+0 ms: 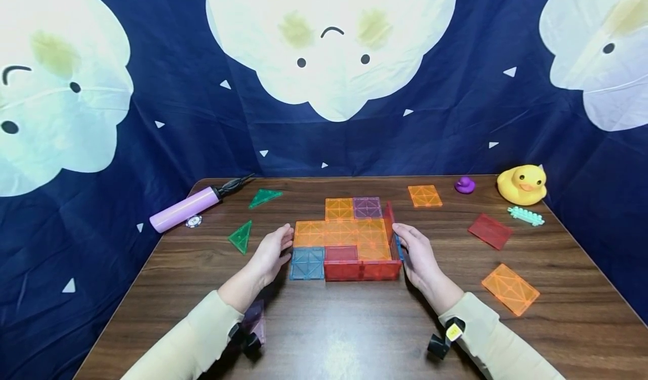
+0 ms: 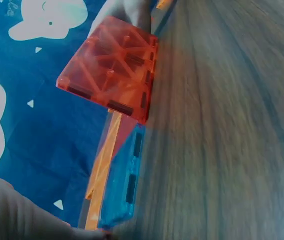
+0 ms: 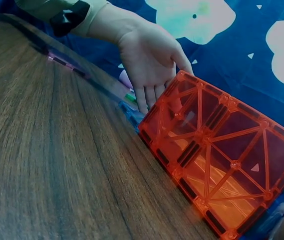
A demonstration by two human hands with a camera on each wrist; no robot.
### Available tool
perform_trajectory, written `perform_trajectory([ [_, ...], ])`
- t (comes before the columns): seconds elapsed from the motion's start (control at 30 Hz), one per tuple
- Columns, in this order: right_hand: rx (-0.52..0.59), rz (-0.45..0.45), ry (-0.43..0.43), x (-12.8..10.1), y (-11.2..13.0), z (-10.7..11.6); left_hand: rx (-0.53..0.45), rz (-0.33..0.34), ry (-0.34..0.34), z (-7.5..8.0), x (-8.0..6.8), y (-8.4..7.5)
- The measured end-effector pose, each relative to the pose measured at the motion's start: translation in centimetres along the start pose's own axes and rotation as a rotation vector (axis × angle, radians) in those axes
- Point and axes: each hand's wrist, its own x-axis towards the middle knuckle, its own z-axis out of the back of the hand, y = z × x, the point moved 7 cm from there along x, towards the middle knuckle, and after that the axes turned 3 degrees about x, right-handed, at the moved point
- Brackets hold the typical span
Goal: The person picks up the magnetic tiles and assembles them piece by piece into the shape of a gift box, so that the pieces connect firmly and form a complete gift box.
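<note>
Translucent magnetic tiles form a flat patch with upright sides in the middle of the table. Orange tiles (image 1: 340, 234) make up most of it, with a blue tile (image 1: 307, 263) at the front left and a purple tile (image 1: 367, 207) at the back. Along the front stand red upright tiles (image 1: 362, 270); red and blue uprights also line the right side. My left hand (image 1: 270, 256) is at the patch's left edge, fingers extended in the right wrist view. My right hand (image 1: 419, 254) touches the right upright side from outside, fingers fairly straight.
Loose tiles lie around: green triangles (image 1: 241, 237) at left, a red tile (image 1: 490, 231) and an orange tile (image 1: 510, 289) at right. A purple tile (image 1: 256, 321) is near my left sleeve. A lilac pump (image 1: 184, 209) and a yellow duck (image 1: 522, 185) sit farther back.
</note>
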Motion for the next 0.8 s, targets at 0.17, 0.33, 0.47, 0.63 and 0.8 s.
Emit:
perform_trajectory([
  [0.17,-0.013,0.012,-0.002,-0.05,0.07,0.03,-0.130,0.044,-0.042,0.21,0.06,0.37],
  [0.33,-0.013,0.017,0.013,-0.04,0.30,-0.05,-0.184,0.074,-0.090,0.49,0.10,0.61],
  [0.47,-0.038,0.007,0.013,-0.09,0.49,-0.05,-0.173,0.083,-0.080,0.54,0.07,0.61],
  [0.63,-0.045,-0.004,0.018,-0.22,0.67,0.05,-0.155,0.078,-0.085,0.55,0.15,0.39],
  [0.8,-0.040,-0.005,0.024,-0.18,0.72,0.04,-0.151,0.060,-0.096,0.58,0.21,0.06],
])
